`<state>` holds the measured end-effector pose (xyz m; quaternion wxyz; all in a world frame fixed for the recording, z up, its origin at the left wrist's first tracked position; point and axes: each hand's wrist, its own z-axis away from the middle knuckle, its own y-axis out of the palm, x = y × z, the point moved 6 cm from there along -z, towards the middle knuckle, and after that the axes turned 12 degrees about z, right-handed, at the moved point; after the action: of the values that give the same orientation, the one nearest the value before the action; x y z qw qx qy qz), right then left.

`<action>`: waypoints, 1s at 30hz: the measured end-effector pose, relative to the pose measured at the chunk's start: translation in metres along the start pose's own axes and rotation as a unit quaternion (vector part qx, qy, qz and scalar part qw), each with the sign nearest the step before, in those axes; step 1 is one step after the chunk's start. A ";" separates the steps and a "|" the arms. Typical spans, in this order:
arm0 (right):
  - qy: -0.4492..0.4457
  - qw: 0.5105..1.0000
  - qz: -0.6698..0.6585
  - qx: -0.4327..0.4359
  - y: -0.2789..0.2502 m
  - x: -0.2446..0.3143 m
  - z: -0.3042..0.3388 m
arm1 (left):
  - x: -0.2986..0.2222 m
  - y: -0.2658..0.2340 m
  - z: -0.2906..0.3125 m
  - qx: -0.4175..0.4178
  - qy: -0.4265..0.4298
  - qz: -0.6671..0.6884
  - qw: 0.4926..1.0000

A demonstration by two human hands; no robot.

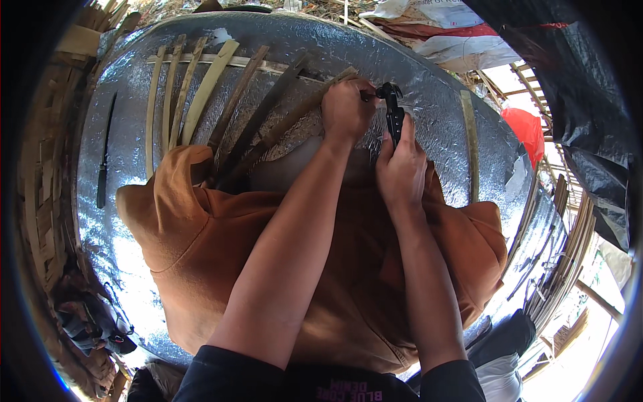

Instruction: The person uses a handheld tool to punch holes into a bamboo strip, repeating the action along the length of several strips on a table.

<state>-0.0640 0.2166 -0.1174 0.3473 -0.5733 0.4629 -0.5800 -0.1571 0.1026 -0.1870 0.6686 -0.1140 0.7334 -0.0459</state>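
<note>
Right hand [403, 155] wraps around a hammer [394, 122], its head just beside the left hand [348, 110]; that one curls at the far end of a slat [289, 127], hold unclear; other slats [209, 90] lie leftward on foil [435, 137]; knife [103, 171] beyond.

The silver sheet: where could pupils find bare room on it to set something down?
Wider patch: between the right hand, holding the black tool, and the lone slat at right. Narrower: between the black knife and leftmost slat. Crowded: the middle, with fanned slats, left hand, brown cloth.
</note>
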 end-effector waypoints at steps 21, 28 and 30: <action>0.013 1.000 -0.018 0.002 0.007 -0.006 0.000 | -0.006 -0.003 0.002 -0.012 0.013 0.005 1.000; 0.011 1.000 -0.026 0.011 0.007 -0.006 -0.002 | -0.004 0.000 0.001 0.002 0.008 -0.010 1.000; 0.009 0.999 -0.042 0.006 0.003 -0.002 -0.002 | -0.001 0.000 0.001 -0.001 -0.005 0.003 1.000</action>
<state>-0.0664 0.2174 -0.1204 0.3216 -0.5853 0.4378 -0.6020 -0.1560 0.1029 -0.1859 0.6724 -0.1125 0.7303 -0.0427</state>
